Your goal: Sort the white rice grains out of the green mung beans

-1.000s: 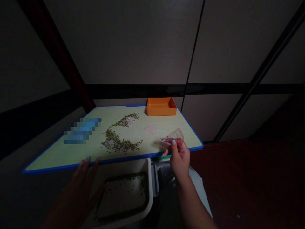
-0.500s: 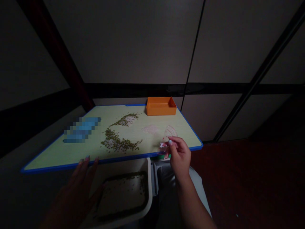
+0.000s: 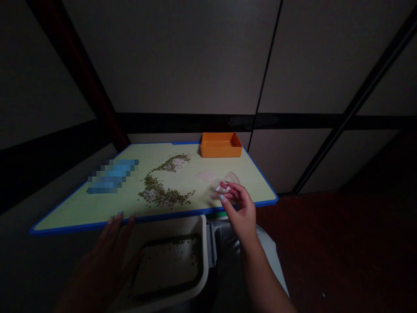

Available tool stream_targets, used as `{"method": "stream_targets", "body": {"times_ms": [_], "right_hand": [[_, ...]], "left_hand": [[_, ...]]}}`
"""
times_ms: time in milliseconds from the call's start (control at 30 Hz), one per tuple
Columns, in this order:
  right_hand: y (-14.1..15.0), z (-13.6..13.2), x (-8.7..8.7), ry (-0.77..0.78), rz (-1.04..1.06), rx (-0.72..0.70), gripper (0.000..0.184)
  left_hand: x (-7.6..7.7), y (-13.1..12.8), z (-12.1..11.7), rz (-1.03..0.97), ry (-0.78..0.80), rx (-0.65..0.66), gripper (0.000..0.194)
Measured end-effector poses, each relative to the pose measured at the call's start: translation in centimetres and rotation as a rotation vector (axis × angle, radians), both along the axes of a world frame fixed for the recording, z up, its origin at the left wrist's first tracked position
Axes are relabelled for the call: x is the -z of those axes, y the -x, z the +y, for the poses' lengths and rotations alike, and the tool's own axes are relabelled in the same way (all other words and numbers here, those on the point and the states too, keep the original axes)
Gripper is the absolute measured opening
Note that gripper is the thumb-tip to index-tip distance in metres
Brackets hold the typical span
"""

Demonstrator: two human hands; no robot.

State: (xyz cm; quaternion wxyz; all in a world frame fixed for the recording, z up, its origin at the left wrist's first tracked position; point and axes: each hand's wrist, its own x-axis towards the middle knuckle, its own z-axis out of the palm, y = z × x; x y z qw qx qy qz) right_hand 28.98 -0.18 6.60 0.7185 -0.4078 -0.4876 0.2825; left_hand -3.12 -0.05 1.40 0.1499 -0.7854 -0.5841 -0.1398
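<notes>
The thumb of the right hand (image 3: 243,213) has been lowered from its fingers; whether the protractor (image 3: 232,176) between them is pinched cannot be told. The left hand (image 3: 106,252) is spread at the tabletop's (image 3: 107,215) near edge. The protractor's long axis is blurred; its clear, marked arc is turned away beyond the right fingers. Beyond, an orange box (image 3: 221,151) is backed by dim panels (image 3: 182,56).
</notes>
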Motion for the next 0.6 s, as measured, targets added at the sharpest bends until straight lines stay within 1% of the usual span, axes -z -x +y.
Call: {"method": "stream_targets", "body": {"times_ms": [100,133,200,300,467,600], "right_hand": [[-0.02,0.09,0.08,-0.043,-0.082,-0.039,0.057],[-0.04,0.13,0.17,-0.051,-0.104,-0.046,0.062],[-0.1,0.18,0.39,-0.052,-0.14,-0.039,0.064],[-0.25,0.14,0.62,-0.053,-0.2,-0.002,0.059],[-0.33,0.09,0.56,-0.031,-0.246,0.086,0.039],[-0.5,0.48,0.9,-0.011,-0.279,0.152,0.031]], "left_hand": [[-0.02,0.0,-0.03,0.008,-0.01,0.029,0.072],[-0.08,-0.04,-0.06,0.011,-0.017,0.032,0.071],[-0.18,-0.11,-0.13,0.014,-0.028,0.03,0.07],[-0.15,-0.12,-0.12,0.018,-0.017,0.019,0.07],[0.15,0.08,-0.02,0.04,-0.02,0.021,0.071],[0.15,0.11,-0.08,0.061,-0.054,0.037,0.07]]}}
